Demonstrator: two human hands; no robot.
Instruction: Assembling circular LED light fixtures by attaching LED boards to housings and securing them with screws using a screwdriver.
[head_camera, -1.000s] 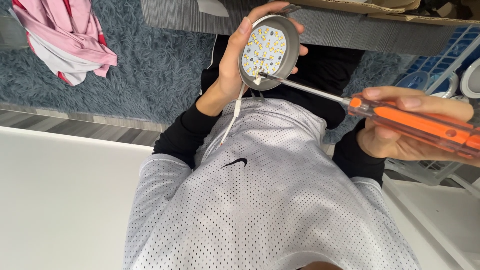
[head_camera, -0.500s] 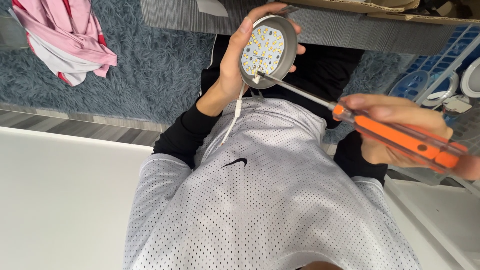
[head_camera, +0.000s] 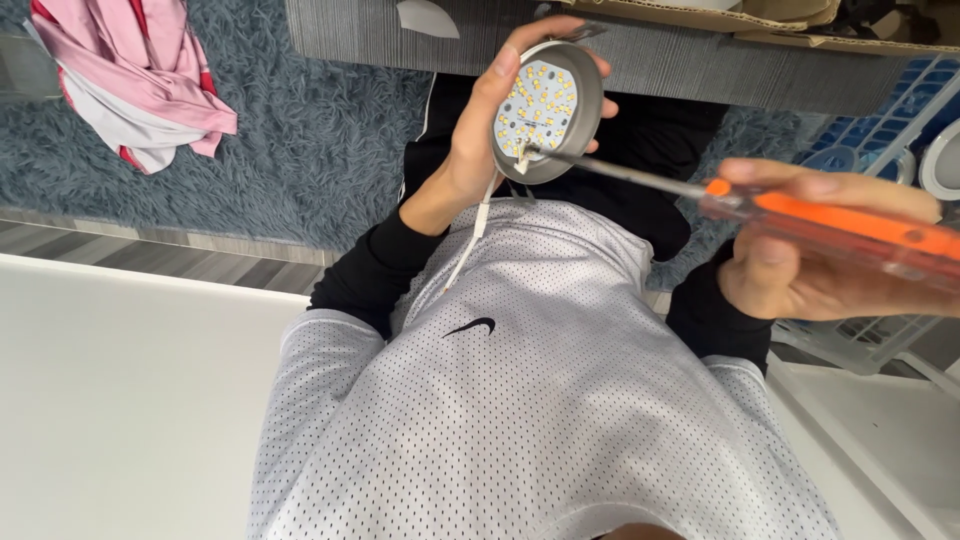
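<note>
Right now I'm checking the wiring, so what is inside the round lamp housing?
Inside the round lamp housing, held by the left hand, sits a white board dotted with small yellow diodes. The screwdriver tip touches its lower edge. Anything beneath the board is covered.

A flat brown cardboard box (head_camera: 740, 14) lies along the top edge, just above and beyond both hands, its flaps open.

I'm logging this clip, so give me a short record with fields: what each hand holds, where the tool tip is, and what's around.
Left hand: holds round LED lamp, diode face showing
Right hand: holds orange-handled screwdriver
Tool tip: at the lamp's lower edge
Cable: white wire hangs from lamp
Surroundings: grey-blue shaggy rug, pink cloth
</note>
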